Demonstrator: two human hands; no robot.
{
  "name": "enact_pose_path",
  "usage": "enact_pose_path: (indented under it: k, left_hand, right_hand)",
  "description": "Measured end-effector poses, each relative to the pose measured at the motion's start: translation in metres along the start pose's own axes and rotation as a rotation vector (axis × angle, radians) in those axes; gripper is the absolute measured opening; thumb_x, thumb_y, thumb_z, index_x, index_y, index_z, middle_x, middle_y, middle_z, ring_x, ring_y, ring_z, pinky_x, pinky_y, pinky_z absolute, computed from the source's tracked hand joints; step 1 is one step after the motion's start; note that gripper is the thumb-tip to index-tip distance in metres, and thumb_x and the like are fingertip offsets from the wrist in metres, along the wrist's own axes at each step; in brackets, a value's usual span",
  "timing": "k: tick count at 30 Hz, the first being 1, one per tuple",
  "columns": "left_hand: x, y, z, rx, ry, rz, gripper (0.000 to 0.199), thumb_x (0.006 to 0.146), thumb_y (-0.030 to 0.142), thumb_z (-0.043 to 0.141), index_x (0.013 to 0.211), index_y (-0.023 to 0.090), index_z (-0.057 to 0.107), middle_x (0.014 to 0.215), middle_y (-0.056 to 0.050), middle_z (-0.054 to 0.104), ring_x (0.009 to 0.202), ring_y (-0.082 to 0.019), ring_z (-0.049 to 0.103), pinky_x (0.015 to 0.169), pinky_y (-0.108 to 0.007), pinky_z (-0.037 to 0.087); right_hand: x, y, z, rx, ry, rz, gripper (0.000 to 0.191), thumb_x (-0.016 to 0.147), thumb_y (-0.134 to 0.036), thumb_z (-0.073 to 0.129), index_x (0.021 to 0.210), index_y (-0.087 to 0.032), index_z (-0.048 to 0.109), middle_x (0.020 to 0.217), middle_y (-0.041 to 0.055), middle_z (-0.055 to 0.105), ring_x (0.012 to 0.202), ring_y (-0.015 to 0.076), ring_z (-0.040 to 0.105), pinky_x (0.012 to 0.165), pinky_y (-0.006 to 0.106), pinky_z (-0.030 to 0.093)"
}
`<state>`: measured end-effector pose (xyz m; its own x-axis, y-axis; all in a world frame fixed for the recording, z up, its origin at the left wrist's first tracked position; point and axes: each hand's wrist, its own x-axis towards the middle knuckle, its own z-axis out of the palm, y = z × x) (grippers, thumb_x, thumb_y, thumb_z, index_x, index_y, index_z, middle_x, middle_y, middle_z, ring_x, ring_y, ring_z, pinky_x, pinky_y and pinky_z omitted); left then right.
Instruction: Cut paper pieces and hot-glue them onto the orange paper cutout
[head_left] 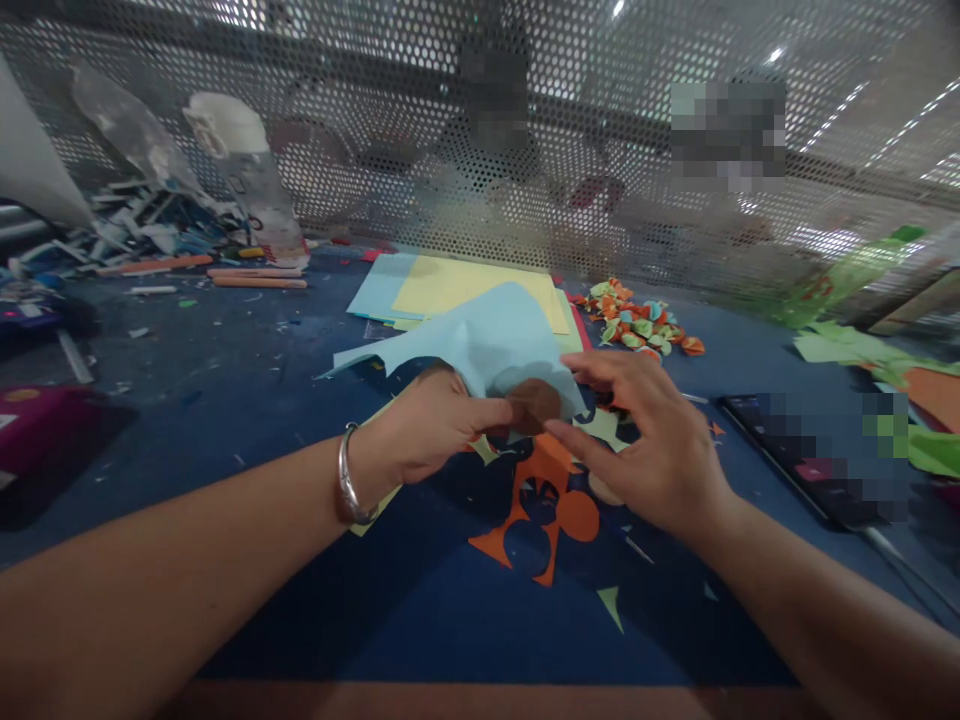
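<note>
A sheet of light blue paper with a cut, curved edge is raised above the table between my hands. Against its lower right part lies a brown round disc. My left hand, with a silver bracelet at the wrist, is closed on the paper, its thumb on the disc. My right hand grips the paper's right edge with its fingers, and its thumb meets the disc's lower edge. Below them lies an orange paper scrap with round holes, beside an orange paper circle.
Behind are stacked yellow sheets and a pile of small coloured paper pieces. A phone with a cable lies right. A water bottle and a magenta box stand left. A perforated metal screen closes off the back.
</note>
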<state>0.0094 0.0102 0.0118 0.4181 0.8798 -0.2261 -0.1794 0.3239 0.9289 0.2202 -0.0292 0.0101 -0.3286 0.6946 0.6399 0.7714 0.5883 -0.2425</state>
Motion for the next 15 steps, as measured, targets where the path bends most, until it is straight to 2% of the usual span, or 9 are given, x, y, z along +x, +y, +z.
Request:
enact_pose_path:
  k: [2,4,7,9,12,15]
  left_hand:
    - [0.0003,0.0001,-0.0018,0.143,0.020,0.052,0.013,0.069,0.019,0.081,0.060,0.018,0.072,0.063,-0.003,0.067,0.065,-0.016,0.060,0.061,-0.026,0.046]
    - [-0.0003,0.0004,-0.0031,0.267,0.038,0.081,0.029,0.071,0.030,0.082,0.051,0.019,0.065,0.054,-0.001,0.058,0.055,-0.014,0.051,0.054,-0.027,0.041]
    - [-0.0031,0.0023,-0.0035,0.483,0.110,0.086,0.057,0.071,0.043,0.081,0.037,0.023,0.039,0.040,0.005,0.032,0.041,-0.009,0.028,0.042,-0.028,0.023]
    - [-0.0051,0.0045,-0.0033,0.632,0.151,0.063,0.066,0.071,0.050,0.079,0.037,0.025,0.028,0.039,0.006,0.021,0.039,-0.008,0.018,0.039,-0.029,0.013]
    - [-0.0058,0.0056,-0.0044,0.735,0.155,0.017,0.067,0.072,0.056,0.075,0.038,0.025,0.026,0.040,0.006,0.022,0.037,-0.007,0.019,0.039,-0.029,0.011]
    - [-0.0028,0.0013,-0.0064,0.692,0.165,-0.014,0.066,0.073,0.058,0.075,0.038,0.025,0.029,0.040,0.005,0.025,0.037,-0.008,0.021,0.039,-0.029,0.014]
  right_hand:
    - [0.0013,0.0034,-0.0002,0.061,0.051,0.166,0.047,0.086,-0.034,0.076,0.128,-0.021,0.060,0.120,0.0113,0.068,0.103,0.0254,0.067,0.091,0.043,0.056]
    - [0.0025,0.0063,0.0006,0.246,0.022,0.307,0.049,0.086,-0.037,0.076,0.129,-0.021,0.058,0.113,0.0091,0.069,0.097,0.0227,0.068,0.086,0.040,0.058]
    - [0.0037,0.0068,0.0026,0.569,-0.091,0.469,0.042,0.087,-0.038,0.074,0.122,-0.020,0.059,0.096,0.0047,0.071,0.088,0.0192,0.069,0.076,0.033,0.058]
    - [0.0040,0.0051,0.0037,0.683,-0.118,0.540,0.040,0.087,-0.037,0.075,0.119,-0.020,0.057,0.090,0.0024,0.070,0.082,0.0175,0.069,0.071,0.030,0.056]
    - [0.0036,0.0035,0.0050,0.723,-0.075,0.549,0.047,0.087,-0.037,0.075,0.125,-0.022,0.051,0.091,0.0019,0.069,0.081,0.0184,0.069,0.070,0.031,0.056]
    - [0.0023,0.0043,0.0062,0.582,0.023,0.429,0.058,0.084,-0.033,0.078,0.133,-0.024,0.047,0.107,0.0054,0.065,0.090,0.0202,0.067,0.080,0.037,0.056]
